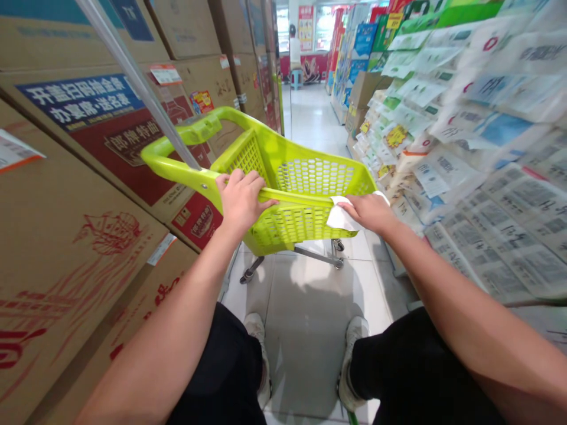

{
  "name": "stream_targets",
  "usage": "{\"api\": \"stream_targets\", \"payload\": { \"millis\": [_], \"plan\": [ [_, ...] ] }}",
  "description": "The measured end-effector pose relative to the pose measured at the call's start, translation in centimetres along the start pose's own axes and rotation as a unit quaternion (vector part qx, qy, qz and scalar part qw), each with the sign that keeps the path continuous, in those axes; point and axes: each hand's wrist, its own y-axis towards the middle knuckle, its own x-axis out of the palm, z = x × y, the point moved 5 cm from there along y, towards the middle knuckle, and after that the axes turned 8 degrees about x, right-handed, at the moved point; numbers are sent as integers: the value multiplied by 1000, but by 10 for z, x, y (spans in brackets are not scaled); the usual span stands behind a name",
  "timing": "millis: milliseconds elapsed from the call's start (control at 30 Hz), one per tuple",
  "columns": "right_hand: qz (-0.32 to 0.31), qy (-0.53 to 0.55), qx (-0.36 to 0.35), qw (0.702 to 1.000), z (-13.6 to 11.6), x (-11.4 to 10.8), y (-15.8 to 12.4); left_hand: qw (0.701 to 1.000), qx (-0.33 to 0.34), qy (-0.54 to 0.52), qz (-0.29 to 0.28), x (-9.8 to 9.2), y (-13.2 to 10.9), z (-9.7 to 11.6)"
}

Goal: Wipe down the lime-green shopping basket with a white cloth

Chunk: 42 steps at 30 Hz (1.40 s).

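Note:
A lime-green shopping cart (310, 221) with perforated sides stands sideways in front of me, its handle to the left. My left hand (241, 198) is closed over the cart's near rim, close to the handle end. Toward the other end, my right hand (367, 211) presses a white cloth or tissue (343, 217) against the same rim. Part of the cloth sticks out on both sides of that hand. The visible part of the basket holds nothing. A grey metal pole (146, 88) slants across the view in front of the cart handle.
Stacked cardboard boxes (66, 236) wall the left side. Plastic-wrapped tissue packs (469, 130) are piled high on the right. Tiled floor (305, 330) runs under the cart and between my feet. Far down the aisle, a person (295, 50) is by a blue stool (297, 77).

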Motion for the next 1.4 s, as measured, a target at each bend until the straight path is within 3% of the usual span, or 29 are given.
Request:
{"api": "stream_targets", "payload": {
  "millis": [267,367,467,633,767,867,967,1200,1400],
  "plan": [
    [30,77,-75,994,-106,-42,19,1000,12,27,5,-11,-7,21],
    [36,125,-106,986,-124,-52,21,1000,15,25,3,-14,-10,22],
    [3,193,-138,971,-115,-50,24,1000,6,7,-11,-15,-12,12],
    [-72,282,-180,940,-74,-30,24,1000,-6,9,-15,-15,-14,-5],
    [-42,275,-129,952,-54,-22,14,1000,-4,17,-4,-16,-14,-1],
    [-10,203,-64,977,-53,-25,8,1000,0,18,3,-17,-12,10],
    [-4,173,-47,984,-64,-31,10,1000,9,23,13,-17,-9,22],
    [23,252,-119,960,-95,-49,24,999,20,17,34,-15,-6,35],
    [-11,293,-145,945,-74,-42,16,999,19,-18,32,-15,-9,28]
  ]
}}
